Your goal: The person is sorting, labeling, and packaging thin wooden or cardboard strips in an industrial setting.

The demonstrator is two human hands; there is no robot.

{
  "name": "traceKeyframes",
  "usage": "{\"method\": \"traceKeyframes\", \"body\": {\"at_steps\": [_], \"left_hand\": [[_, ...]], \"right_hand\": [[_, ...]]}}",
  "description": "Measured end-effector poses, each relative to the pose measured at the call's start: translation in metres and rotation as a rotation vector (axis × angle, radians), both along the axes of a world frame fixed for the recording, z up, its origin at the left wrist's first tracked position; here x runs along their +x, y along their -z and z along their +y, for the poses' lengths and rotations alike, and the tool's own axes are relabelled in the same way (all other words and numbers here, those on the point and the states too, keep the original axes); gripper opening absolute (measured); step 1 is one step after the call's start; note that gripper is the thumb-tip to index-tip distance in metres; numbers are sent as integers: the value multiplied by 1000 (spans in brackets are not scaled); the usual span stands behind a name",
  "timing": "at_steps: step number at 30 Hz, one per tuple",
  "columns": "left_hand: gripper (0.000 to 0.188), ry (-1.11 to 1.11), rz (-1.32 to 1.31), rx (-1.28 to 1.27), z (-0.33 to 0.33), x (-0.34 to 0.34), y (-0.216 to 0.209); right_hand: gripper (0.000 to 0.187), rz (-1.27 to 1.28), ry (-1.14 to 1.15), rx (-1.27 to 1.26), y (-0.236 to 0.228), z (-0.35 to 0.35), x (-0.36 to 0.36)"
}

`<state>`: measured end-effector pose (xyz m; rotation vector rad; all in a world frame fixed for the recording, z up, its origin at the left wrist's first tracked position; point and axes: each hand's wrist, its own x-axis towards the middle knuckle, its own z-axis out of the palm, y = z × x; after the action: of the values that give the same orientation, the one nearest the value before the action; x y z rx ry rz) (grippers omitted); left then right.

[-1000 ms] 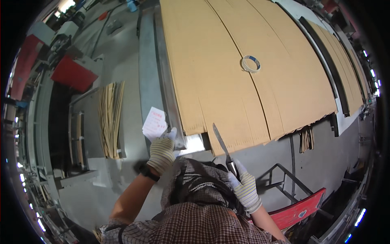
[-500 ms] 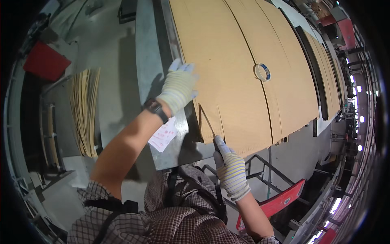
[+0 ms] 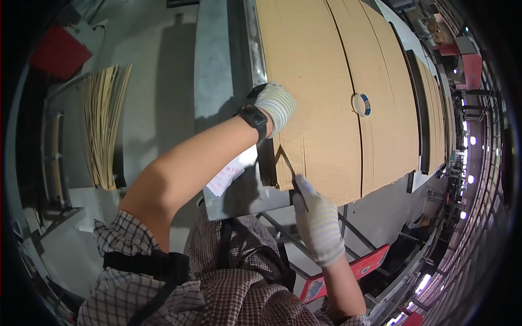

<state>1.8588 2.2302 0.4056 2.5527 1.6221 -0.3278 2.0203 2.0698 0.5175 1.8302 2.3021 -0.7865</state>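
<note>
A stack of brown cardboard sheets (image 3: 321,70) lies on a grey metal table (image 3: 209,70). My left hand (image 3: 276,106), in a striped knit glove, is closed at the stack's left edge. Something black (image 3: 256,91) shows beside its fingers; what they grip is hidden. In my right hand (image 3: 319,225), gloved alike, is a knife (image 3: 289,164) with a dark handle and a long thin blade. The blade lies over the near left corner of the top sheet, close to a slit in the cardboard.
A tape roll (image 3: 361,104) rests on the cardboard. Papers (image 3: 224,178) lie on the metal by my left forearm. Long thin strips (image 3: 103,127) stand left, near a red bin (image 3: 58,52). A red panel (image 3: 348,274) is by my right forearm. More cardboard stacks (image 3: 432,108) stand farther right.
My left hand has gone from spread fingers to a closed grip at the stack's edge, farther right in view. The knife stays at the near corner, and the whole view has shifted slightly.
</note>
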Motion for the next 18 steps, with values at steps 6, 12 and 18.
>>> {"method": "traceKeyframes", "body": {"at_steps": [6, 12, 18], "left_hand": [[19, -69, -89, -29, 5, 10, -8], [20, -76, -90, -16, -1, 1, 13], [35, -34, -84, -84, -39, 22, 4]], "right_hand": [[39, -182, -52, 119, 73, 48, -23], [45, -324, -150, -79, 41, -5, 1], [46, -326, -66, -114, 32, -67, 34]]}}
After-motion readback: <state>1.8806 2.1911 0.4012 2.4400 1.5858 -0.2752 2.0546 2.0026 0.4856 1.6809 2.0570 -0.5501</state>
